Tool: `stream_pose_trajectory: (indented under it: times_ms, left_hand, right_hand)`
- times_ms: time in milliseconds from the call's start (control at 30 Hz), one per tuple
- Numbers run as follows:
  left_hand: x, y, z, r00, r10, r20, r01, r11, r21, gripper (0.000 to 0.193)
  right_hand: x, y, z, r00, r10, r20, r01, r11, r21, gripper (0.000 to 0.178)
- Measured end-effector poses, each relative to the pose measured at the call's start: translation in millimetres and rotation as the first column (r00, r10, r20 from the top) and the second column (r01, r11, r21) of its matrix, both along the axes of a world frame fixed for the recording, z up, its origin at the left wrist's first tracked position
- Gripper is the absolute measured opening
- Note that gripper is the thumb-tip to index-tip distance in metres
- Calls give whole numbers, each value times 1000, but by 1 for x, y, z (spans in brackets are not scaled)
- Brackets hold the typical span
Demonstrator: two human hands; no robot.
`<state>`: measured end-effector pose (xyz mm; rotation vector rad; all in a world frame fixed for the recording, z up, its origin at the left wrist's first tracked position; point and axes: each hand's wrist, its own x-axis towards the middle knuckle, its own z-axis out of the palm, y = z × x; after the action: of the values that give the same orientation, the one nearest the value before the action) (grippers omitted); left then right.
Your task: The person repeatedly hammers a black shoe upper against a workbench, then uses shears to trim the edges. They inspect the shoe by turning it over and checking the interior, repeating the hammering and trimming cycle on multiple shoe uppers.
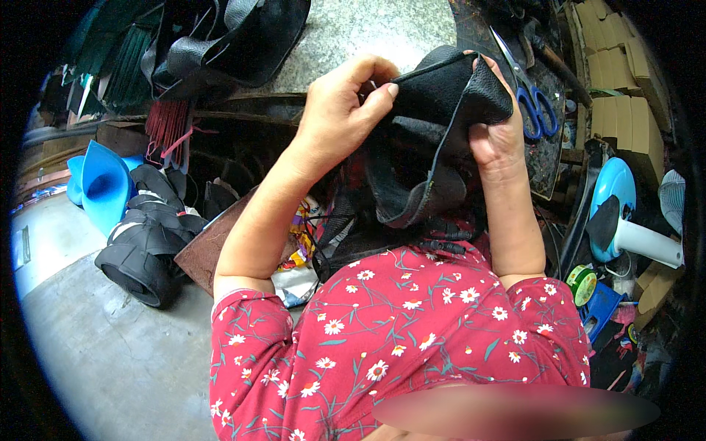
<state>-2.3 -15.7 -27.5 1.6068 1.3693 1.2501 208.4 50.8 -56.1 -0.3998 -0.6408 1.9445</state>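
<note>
Both my hands hold up a piece of black textured leather [434,95] in front of my chest. My left hand [349,95] pinches its upper left edge between thumb and fingers. On the other side my right hand [500,128] grips the leather, the fingers partly hidden behind it and the thumb below a folded corner. A long edge runs down the middle of the piece, and its lower part curves and hangs toward my lap. Just beyond my right hand lie scissors [535,110] with blue handles, their blades pointing away.
More black leather pieces [228,51] lie at the far left of the speckled worktop [368,29]. Blue curved pieces [107,187] and black curved pieces [143,253] sit on the left. Stacked tan pieces [621,117], a blue-and-white object [614,206] and a green roll [582,285] are on the right.
</note>
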Motion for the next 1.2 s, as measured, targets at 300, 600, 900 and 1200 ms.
stream_pose_trajectory:
  times_ms: [300, 600, 900, 1200]
  left_hand:
    - [-2, 7, 10, 980, 0, -199, 18, 996, 89, 17]
    - [12, 19, 19, 937, 138, -320, -35, 951, 308, 18]
    - [3, 30, 11, 966, -147, 214, 182, 971, -152, 18]
    - [2, 45, 22, 963, -220, -154, 208, 974, -90, 19]
  right_hand:
    - [-4, 8, 14, 992, -53, 118, 41, 994, 99, 21]
    - [-16, 11, 15, 993, -74, 93, 66, 994, 89, 19]
    - [-17, 13, 19, 939, -258, 226, 142, 892, 429, 17]
    - [-22, 10, 17, 932, -285, 225, 155, 873, 462, 18]
